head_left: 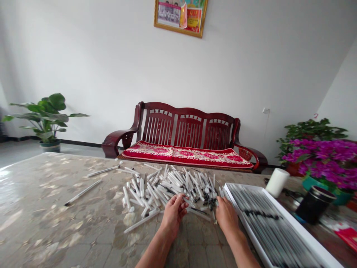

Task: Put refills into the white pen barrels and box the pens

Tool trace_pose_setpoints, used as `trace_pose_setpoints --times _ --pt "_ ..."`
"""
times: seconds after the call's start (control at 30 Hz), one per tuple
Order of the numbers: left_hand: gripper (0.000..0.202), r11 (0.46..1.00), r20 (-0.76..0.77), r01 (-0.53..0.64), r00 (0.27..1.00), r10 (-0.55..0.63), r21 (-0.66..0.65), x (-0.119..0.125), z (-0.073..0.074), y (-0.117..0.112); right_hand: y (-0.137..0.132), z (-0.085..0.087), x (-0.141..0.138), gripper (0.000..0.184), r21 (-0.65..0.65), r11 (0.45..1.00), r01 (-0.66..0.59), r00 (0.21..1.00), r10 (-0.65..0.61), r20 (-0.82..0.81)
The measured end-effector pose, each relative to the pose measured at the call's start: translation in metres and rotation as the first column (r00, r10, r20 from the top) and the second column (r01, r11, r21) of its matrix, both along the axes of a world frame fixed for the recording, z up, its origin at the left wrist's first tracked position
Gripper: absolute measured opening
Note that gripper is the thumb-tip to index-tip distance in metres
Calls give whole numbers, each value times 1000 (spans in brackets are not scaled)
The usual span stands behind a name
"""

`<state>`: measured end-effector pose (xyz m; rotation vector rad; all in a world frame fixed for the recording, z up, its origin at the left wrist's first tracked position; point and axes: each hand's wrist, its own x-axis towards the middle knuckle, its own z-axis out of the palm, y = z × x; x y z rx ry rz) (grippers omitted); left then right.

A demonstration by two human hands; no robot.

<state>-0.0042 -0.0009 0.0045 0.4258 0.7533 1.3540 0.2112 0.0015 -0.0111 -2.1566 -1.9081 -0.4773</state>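
A loose heap of white, translucent pen parts (156,191), tubes and caps, lies on the table, with black-tipped pieces (209,197) at its right side. At the heap's near edge is my left hand (173,213), its fingers curled in; what they hold, if anything, I cannot make out. A clear tube with a dark inside (198,213) lies just right of those fingers. My right hand (226,215) is closed by the black-tipped pieces, its fingertips partly hidden, with a thin piece below them. Beside it stands a white tray (245,227) filled with rows of clear pens (267,219).
The patterned table (69,230) carries a few separate pens (83,192) at left. Beyond the tray stand a white cylinder (277,182), a dark cup (315,204) and purple flowers (326,160). A red wooden bench (184,126) is behind the table.
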Motion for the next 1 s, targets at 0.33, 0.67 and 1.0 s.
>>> trace_pose_setpoints --times 0.33,0.67,1.0 --pt "44 998 -15 -59 998 59 32 3 -5 2 -2 0 2 44 49 998 46 999 -44 -31" --pt "40 997 -20 -73 997 73 2 1 -3 1 -8 4 2 16 -8 999 -41 999 41 -20" --pt "43 994 -21 -95 995 96 49 5 -7 4 0 -1 -28 18 306 914 -265 702 401 -589"
